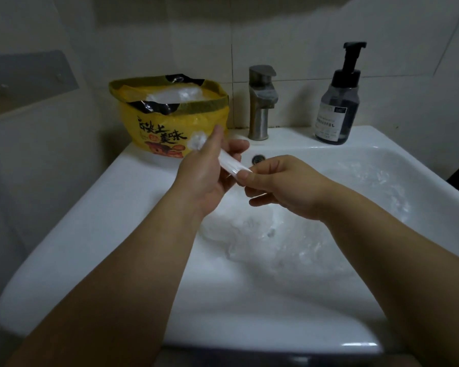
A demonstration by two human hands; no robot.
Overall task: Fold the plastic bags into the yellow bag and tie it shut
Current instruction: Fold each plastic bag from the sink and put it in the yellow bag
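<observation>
The yellow bag (170, 120) stands open on the back left corner of the white sink (117, 207), with clear plastic inside it. Above the basin I hold a clear plastic bag folded into a narrow strip (229, 161). My left hand (210, 170) grips its upper end, where a crumpled bit sticks out by the thumb. My right hand (281, 184) pinches the lower end between thumb and forefinger. Several more clear plastic bags (289, 234) lie loose in the basin beneath my hands.
A steel faucet (261, 102) rises at the back of the sink, with a dark pump soap bottle (338, 102) to its right. An overflow hole (257, 158) sits below the faucet. Tiled wall stands behind; a recessed holder (29, 80) is on the left wall.
</observation>
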